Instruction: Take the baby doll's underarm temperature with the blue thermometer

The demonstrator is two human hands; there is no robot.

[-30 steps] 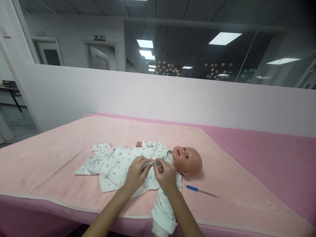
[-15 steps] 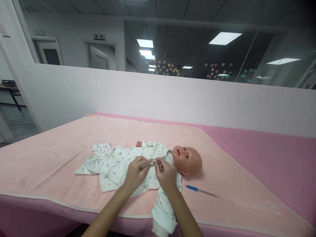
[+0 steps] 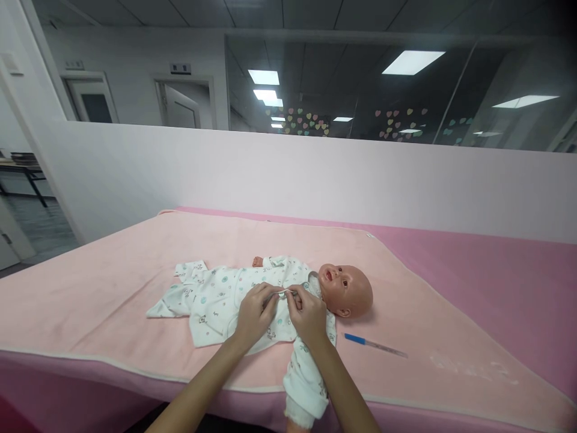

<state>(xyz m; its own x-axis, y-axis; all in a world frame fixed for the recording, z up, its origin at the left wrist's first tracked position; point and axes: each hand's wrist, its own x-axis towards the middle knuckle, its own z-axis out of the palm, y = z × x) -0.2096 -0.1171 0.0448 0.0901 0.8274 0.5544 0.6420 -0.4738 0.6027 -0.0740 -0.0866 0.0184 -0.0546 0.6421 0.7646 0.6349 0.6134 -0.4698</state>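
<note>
A baby doll (image 3: pixel 348 291) lies on its back, its head toward the right, dressed in a white printed baby gown (image 3: pixel 220 304). Over the doll's chest, my left hand (image 3: pixel 255 314) pinches a thin white edge or tie of the gown. Close beside it my right hand (image 3: pixel 309 311) pinches the same white strip from the other side, the fingertips of both hands nearly meeting. Whether the strip carries a fastener is too small to tell. One sleeved arm of the doll (image 3: pixel 304 391) hangs past the near edge, under my right forearm.
A pink blanket (image 3: pixel 112 288) with a pale border covers the padded surface. To the right of my hands lies a blue-capped pen (image 3: pixel 374 344). Behind stands a low white wall (image 3: pixel 315 180) with glass above it. A dark-legged table (image 3: pixel 29 171) is at the far left.
The view has shifted slightly, so the doll and hands appear a little further right. Both hands keep their pinch on the gown's white strip, fingertips still close together.
</note>
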